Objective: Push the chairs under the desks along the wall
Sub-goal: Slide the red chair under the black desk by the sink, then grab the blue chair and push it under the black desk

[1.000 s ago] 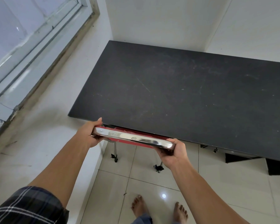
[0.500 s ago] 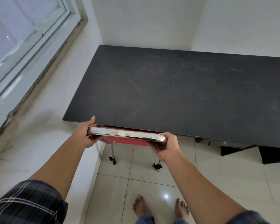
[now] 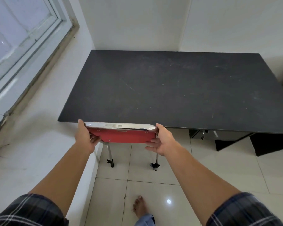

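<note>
Fingers point(image 3: 95, 139) were curled around both ends of the chair backrest point(image 3: 121, 133) at the tabletop point(image 3: 170, 88) edge.
Knuckles could be pinched there if pushed further.

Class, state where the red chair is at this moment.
In the head view the red chair stands at the black desk's near edge, toward its left end by the window wall, its backrest held between the left hand and right hand.

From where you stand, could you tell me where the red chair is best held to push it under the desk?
Grip the two ends of the chrome top rail of the red chair, coming from behind its backrest. The rail runs level and parallel to the black desk's front edge, so one hand per corner should keep the push straight. The left hand and right hand are already placed this way.
</note>
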A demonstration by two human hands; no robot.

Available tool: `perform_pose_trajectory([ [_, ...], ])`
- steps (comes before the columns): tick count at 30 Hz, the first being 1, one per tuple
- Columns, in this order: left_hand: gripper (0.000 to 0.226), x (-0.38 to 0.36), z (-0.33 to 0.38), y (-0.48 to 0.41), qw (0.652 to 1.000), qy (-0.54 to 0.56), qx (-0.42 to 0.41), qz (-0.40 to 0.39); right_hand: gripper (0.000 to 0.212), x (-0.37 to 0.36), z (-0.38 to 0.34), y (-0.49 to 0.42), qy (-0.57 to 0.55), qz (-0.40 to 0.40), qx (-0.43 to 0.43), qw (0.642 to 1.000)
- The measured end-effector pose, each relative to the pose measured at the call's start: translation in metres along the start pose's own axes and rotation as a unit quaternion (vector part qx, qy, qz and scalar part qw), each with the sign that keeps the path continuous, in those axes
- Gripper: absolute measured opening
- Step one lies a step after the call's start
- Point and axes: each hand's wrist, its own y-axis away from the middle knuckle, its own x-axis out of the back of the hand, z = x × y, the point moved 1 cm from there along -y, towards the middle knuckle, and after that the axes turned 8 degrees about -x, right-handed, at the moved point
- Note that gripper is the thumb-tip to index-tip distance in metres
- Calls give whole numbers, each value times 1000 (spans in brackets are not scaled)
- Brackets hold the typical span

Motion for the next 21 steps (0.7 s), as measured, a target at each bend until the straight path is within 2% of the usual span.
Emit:
perform_pose_trajectory([
  [4, 43, -9, -13, 33, 997, -62, -42, -25, 20, 18, 7, 17, 36, -11, 42, 998],
  [8, 42, -27, -42, 77, 974, -181, -93, -104, 24, 57, 18, 34, 127, 28, 114, 985],
  [10, 67, -35, -61, 91, 950, -252, -126, -137, 30, 85, 26, 48, 205, 68, 156, 964],
  [11, 81, -43, -72, 106, 933, -298, -140, -148, 40, 105, 30, 58, 237, 92, 174, 951],
  [12, 86, -50, -79, 120, 915, -337, -156, -159, 49, 120, 34, 66, 268, 112, 188, 938],
  [14, 79, -67, -94, 161, 874, -405, -199, -181, 58, 157, 41, 81, 319, 151, 208, 912],
  [17, 75, -100, -126, 223, 805, -481, -254, -235, 63, 224, 53, 106, 357, 209, 226, 882],
  [21, 91, -145, -172, 298, 727, -537, -277, -327, 61, 319, 69, 144, 362, 286, 238, 855],
])
